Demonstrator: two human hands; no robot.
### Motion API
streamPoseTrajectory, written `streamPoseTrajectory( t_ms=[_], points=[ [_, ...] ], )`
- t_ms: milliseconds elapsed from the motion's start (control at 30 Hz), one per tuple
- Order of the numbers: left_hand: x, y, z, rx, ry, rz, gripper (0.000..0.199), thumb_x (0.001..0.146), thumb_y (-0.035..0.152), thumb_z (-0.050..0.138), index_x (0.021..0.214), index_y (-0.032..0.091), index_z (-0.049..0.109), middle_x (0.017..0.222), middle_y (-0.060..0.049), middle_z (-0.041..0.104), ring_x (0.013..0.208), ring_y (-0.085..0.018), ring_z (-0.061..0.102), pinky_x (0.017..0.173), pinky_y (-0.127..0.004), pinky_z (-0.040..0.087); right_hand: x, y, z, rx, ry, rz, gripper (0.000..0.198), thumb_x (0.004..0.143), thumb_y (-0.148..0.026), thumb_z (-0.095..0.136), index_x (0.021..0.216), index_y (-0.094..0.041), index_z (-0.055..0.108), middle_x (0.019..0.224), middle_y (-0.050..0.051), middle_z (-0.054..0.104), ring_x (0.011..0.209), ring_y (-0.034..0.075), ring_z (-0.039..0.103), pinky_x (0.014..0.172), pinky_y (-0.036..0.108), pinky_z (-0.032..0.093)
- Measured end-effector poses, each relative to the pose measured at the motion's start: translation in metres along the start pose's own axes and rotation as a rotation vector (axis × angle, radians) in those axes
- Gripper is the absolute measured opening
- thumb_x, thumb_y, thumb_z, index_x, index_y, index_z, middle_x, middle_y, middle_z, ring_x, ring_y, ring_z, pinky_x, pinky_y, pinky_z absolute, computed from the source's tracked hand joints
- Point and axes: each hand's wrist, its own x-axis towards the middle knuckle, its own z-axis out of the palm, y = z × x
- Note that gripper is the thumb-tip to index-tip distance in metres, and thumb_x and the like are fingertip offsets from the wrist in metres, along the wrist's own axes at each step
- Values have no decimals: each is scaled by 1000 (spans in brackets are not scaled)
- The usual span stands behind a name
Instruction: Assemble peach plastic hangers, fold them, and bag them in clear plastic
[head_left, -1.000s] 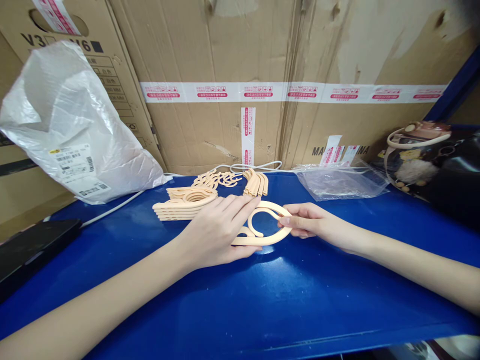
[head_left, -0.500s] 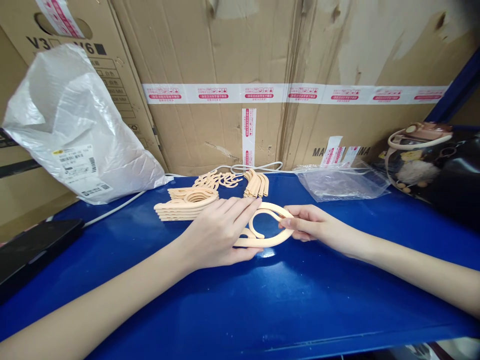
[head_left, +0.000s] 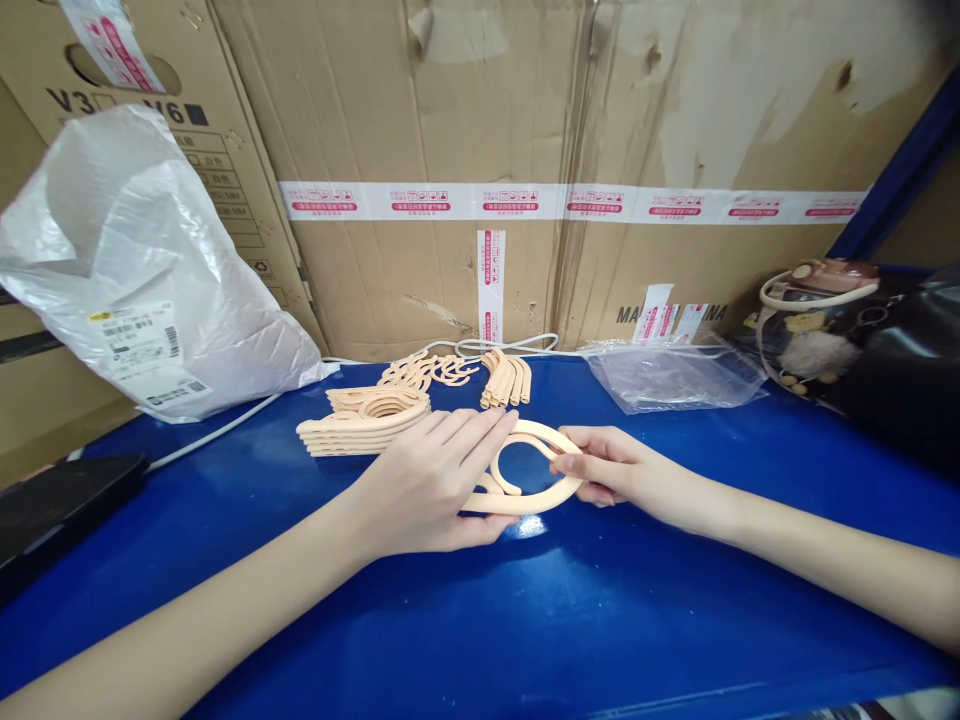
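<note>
Both hands hold one beige plastic folding hanger part (head_left: 551,497), a loop-shaped frame with a curved inner arm, over the blue table. My left hand (head_left: 435,475) is closed round its left side, with the palm and fingers hiding much of it. Its thumb shows below the lower bar. At the right end, my right hand (head_left: 604,465) pinches the rounded tip between thumb and fingers. Beyond my left hand lies a neat stack of similar hanger parts (head_left: 341,437). Farther back are a pile of beige hooks (head_left: 420,372) and several short curved arms (head_left: 506,380).
Large cardboard boxes (head_left: 420,280) stand behind the blue table (head_left: 480,640). To the left are a white plastic parcel bag (head_left: 150,270) and a dark flat device (head_left: 67,515). A clear plastic bag (head_left: 660,375), a white cable (head_left: 217,432) and a cup with a handle (head_left: 817,320) lie around the edges.
The whole view has shifted slightly, so everything sits a little lower and more to the left. Both hands keep their hold on the hanger part.
</note>
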Motion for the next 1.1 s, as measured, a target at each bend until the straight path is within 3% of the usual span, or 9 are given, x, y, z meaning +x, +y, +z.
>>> streamPoseTrajectory(
  t_ms=[200, 367, 533, 667, 733, 833, 933, 1100],
  points=[
    [0, -2, 1, 30, -5, 21, 61, 89, 52, 48, 124, 3, 55, 118, -20, 67, 98, -32, 67, 77, -42, 54, 0, 1, 0, 17, -2, -1, 29, 92, -44, 54, 87, -16, 50, 55, -9, 36, 47, 6, 27, 44, 23, 18],
    [0, 2, 2, 7, -69, -14, 75, 86, 66, 50, 130, 4, 50, 123, -21, 64, 102, -33, 64, 80, -42, 51, 1, 1, 1, 17, -6, -3, 30, 91, -45, 55, 85, -17, 49, 54, -9, 37, 46, 5, 28, 44, 23, 19],
    [6, -1, -12, -174, -178, -141, 67, 89, 56, 53, 133, 6, 46, 127, -18, 59, 114, -30, 56, 93, -41, 45, 3, -2, 0, -8, -9, -27, 35, 94, -51, 47, 89, -16, 51, 55, -7, 47, 45, 7, 34, 44, 22, 26],
    [14, -26, -36, -279, -309, -332, 61, 88, 53, 53, 136, 15, 45, 130, -12, 54, 119, -27, 51, 97, -36, 42, 5, -2, -13, -357, 130, -153, 38, 98, -49, 38, 91, -17, 57, 77, 2, 62, 68, 13, 53, 67, 28, 44],
    [13, -44, -45, -301, -345, -464, 63, 84, 56, 56, 133, 18, 48, 127, -9, 55, 114, -26, 54, 95, -35, 43, 6, 0, -22, -631, 150, -207, 31, 95, -46, 47, 105, -19, 60, 96, 5, 63, 88, 17, 57, 82, 34, 45],
    [0, -72, -49, -355, -394, -643, 58, 82, 53, 58, 129, 20, 51, 125, -5, 57, 113, -24, 54, 98, -34, 41, 8, 5, -30, -937, 95, -280, 30, 93, -41, 54, 114, -21, 61, 120, 8, 57, 113, 22, 51, 99, 41, 40],
    [-20, -95, -45, -409, -483, -769, 64, 80, 51, 56, 133, 17, 47, 133, -7, 54, 118, -25, 52, 101, -35, 39, 9, 9, -32, -1037, 55, -286, 32, 96, -41, 49, 119, -21, 59, 128, 10, 53, 121, 23, 48, 105, 42, 37],
    [-47, -118, -37, -401, -583, -758, 71, 80, 58, 53, 138, 17, 44, 142, -7, 49, 124, -26, 49, 106, -33, 35, 9, 10, -29, -1094, 44, -292, 34, 97, -41, 45, 121, -21, 57, 130, 10, 53, 122, 22, 48, 104, 41, 39]
  ],
)
